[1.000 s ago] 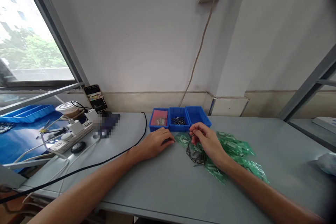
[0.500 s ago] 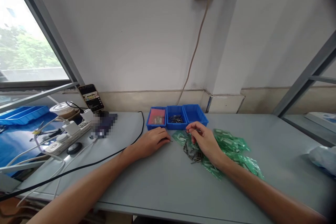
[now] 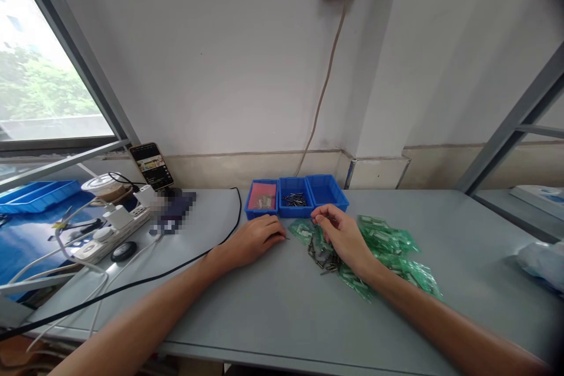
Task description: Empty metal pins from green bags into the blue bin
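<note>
My left hand (image 3: 254, 239) rests on the grey table (image 3: 273, 305) with its fingers curled, pinching a thin dark pin whose tip pokes out to the right. My right hand (image 3: 344, 237) hovers over a heap of small dark metal pins (image 3: 321, 254) and green plastic bags (image 3: 388, 249), its fingers pinched together on something too small to name. Behind both hands stand three joined blue bins (image 3: 296, 195): the left one holds a pink sheet, the middle one dark pins, the right one looks empty.
A black cable (image 3: 145, 279) crosses the table to the left. A power strip (image 3: 108, 232) with chargers, a propped phone (image 3: 152, 165) and a lidded cup (image 3: 103, 185) sit at the far left by the window. A clear bag (image 3: 544, 261) lies at the right edge.
My right hand has dropped slightly toward the heap of pins. The view has shifted a little; my left hand stays in place.
</note>
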The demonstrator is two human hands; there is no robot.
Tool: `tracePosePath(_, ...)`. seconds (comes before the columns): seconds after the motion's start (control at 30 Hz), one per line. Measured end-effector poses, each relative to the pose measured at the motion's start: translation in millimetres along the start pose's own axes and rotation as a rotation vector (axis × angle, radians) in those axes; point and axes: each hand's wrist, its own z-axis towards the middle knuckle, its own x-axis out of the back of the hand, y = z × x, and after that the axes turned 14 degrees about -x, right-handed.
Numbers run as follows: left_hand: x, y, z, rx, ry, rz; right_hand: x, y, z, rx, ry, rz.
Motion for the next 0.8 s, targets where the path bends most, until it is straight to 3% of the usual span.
tracePosePath(0.37, -1.7, -0.2, 0.1, -0.022, 0.009, -0.003, 1.0, -0.7, 0.9, 0.027, -0.013, -0.002)
tracePosePath(0.8, -1.7, 2.3, 0.8, -0.024, 0.027, 0.001, 1.5, -5.1, -2.3, -0.051, -0.036, 0.112)
